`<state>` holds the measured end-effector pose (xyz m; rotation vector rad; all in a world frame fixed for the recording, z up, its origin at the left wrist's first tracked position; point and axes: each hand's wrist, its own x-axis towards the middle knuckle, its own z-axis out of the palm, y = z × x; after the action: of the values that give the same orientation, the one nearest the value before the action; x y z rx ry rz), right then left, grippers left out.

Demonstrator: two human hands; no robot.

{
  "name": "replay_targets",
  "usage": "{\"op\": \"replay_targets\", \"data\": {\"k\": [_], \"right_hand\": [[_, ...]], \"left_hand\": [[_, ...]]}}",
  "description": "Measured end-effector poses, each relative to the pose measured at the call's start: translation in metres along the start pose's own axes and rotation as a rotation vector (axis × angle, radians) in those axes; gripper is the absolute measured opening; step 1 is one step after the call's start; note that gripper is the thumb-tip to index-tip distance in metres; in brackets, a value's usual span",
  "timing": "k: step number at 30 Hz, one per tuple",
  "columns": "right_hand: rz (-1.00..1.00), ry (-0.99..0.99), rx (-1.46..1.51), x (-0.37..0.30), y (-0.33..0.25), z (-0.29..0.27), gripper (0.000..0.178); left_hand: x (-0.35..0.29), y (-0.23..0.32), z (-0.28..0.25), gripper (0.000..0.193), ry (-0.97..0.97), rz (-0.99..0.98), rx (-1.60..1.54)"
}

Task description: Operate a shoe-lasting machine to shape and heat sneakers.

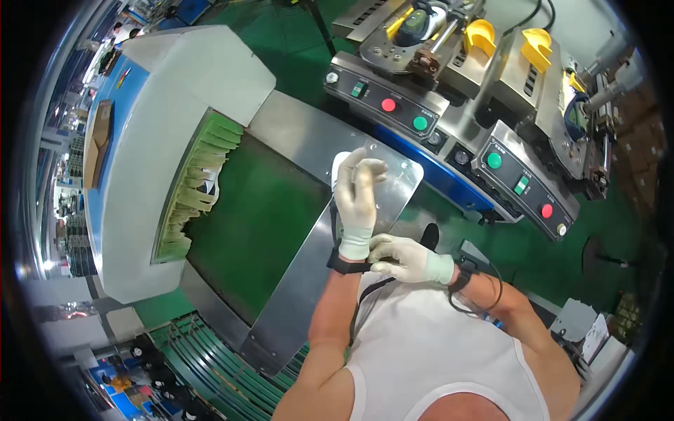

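Note:
My left hand (356,200), in a pale glove, is raised over a metal plate (393,179) with its fingers loosely bent and apart, holding nothing. Around that wrist runs a black strap (346,264). My right hand (407,258), gloved the same way, reaches across to the left wrist. Its thumb and fingers close on the strap by the glove cuff; the fingertips are partly hidden. A black band with a small grey device (472,257) and a cable sits on my right wrist.
Left stands a white machine (182,77) with a green strip curtain (200,179) over a green conveyor belt (260,203). Ahead is a machine with button panels (386,102), yellow shaped parts (480,36) and a clamped shoe (419,27). Green rollers (210,358) lie lower left.

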<state>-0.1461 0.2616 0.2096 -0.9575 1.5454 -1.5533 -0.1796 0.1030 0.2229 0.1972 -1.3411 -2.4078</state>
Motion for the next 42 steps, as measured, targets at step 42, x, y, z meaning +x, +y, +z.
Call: {"op": "replay_targets", "data": {"k": [42], "right_hand": [[1.642,0.777,-0.228,-0.252,0.066,0.083,0.018]], "left_hand": [[0.290,0.185,-0.666,0.073,0.193,-0.646,1.935]]}}
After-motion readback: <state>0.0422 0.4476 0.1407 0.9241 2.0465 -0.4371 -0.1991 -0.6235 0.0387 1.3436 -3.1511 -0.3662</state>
